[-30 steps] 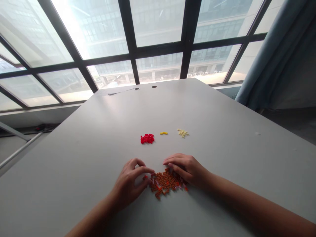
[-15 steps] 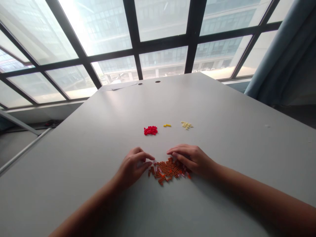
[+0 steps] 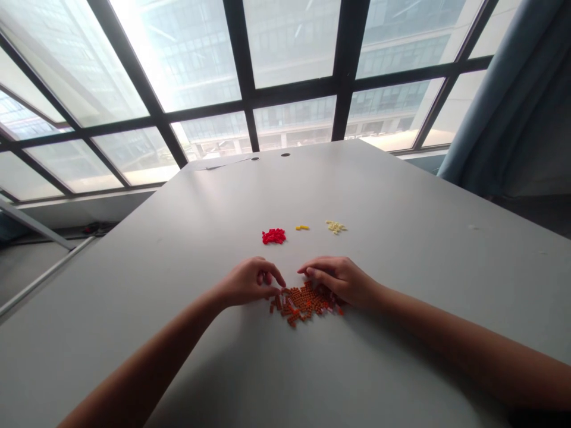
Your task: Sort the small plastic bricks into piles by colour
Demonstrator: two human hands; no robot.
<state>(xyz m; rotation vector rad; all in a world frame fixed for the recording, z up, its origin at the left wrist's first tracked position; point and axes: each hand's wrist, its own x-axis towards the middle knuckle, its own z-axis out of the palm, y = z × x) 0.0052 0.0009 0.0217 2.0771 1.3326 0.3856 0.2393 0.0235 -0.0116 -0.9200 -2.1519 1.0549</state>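
Note:
A loose heap of tiny orange-brown plastic bricks (image 3: 304, 304) lies on the pale grey table (image 3: 401, 279), with a few white or pink pieces mixed in. My left hand (image 3: 252, 282) is curled at the heap's upper left edge, its fingertips at or on the nearest bricks. Whether it holds a piece is hidden. My right hand (image 3: 336, 279) rests on the heap's upper right side, fingers pointing left. Farther away are a small red brick pile (image 3: 273, 236), a few yellow pieces (image 3: 302, 227) and a pale cream pile (image 3: 335, 227).
Two small round holes (image 3: 285, 154) sit near the table's far edge, beyond which stands a large dark-framed window (image 3: 289, 71). A blue-grey curtain (image 3: 495, 101) hangs at the right. A metal rail (image 3: 44, 276) runs beyond the table's left edge.
My left hand has moved right and farther up, closer to the heap's upper left edge. The view has shifted, so the table and the piles sit higher and look slightly smaller.

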